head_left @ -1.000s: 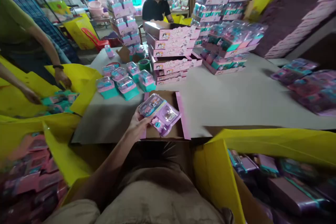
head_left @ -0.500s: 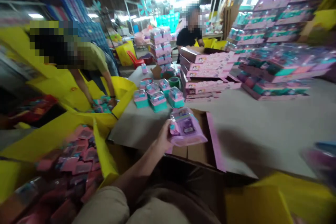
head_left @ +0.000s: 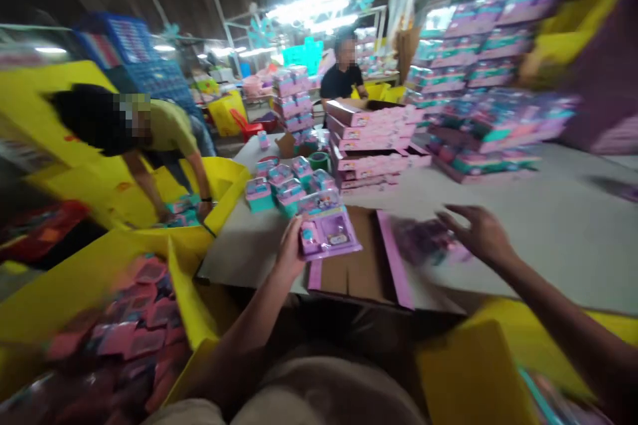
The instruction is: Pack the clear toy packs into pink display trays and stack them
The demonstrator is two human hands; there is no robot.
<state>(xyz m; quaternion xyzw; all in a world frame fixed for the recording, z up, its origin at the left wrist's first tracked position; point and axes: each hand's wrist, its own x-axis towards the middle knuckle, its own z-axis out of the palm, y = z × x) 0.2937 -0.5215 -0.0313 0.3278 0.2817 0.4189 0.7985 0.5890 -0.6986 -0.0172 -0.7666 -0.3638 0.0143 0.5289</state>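
In my left hand is a clear plastic toy pack with purple and pink contents, its fingers closed on the left edge. Under and beyond that pack, a shallow cardboard display box with pink sides lies open at the table's front edge. My right hand is over the table to the right of the box, thumb and fingers apart. Just left of its fingertips, a second purple pack shows smeared by motion; whether it touches the table I cannot tell.
Several teal-and-pink packs and a green tape roll lie behind the box. Pink display boxes are stacked beyond, with filled trays at right. Yellow bins flank me. One person bends over a bin; another is at the back.
My right hand has come into view from the right, beside a blurred purple pack. The pack in my left hand has shifted left and turned more upright. The whole view has swung slightly.
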